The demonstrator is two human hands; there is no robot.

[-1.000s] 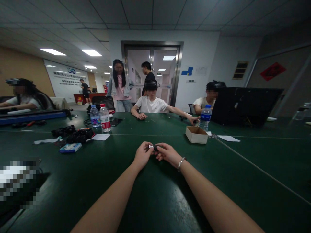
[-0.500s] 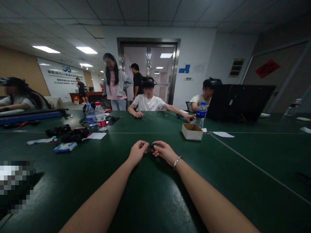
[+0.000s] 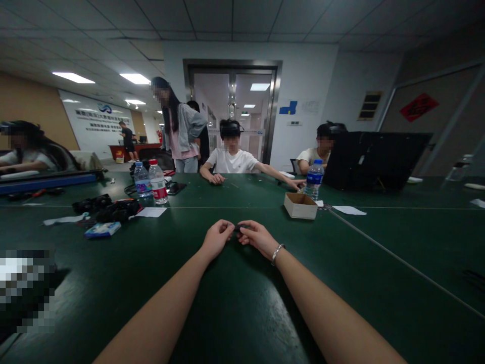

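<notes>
Both hands meet over the green table [image 3: 242, 283] in the middle of the view. My right hand [image 3: 257, 237], with a silver bracelet [image 3: 278, 254] at its wrist, pinches a small dark cylindrical piece [image 3: 237, 228] between thumb and fingers. My left hand [image 3: 217, 237] is closed in a pinch at the left end of that piece, its fingertips almost touching the right ones. Whether the left fingers hold a separate small part is too small to make out.
An open cardboard box [image 3: 300, 207] stands ahead right, beside a blue-capped water bottle [image 3: 314, 180]. Two more bottles [image 3: 158, 183], black gear [image 3: 117, 210] and a tissue pack [image 3: 102, 230] lie ahead left. A person's hand [image 3: 297, 184] reaches near the box.
My left fingertips have shifted slightly right, covering more of the dark piece. My right hand stays nearly still. In the background, a standing person leans further forward.
</notes>
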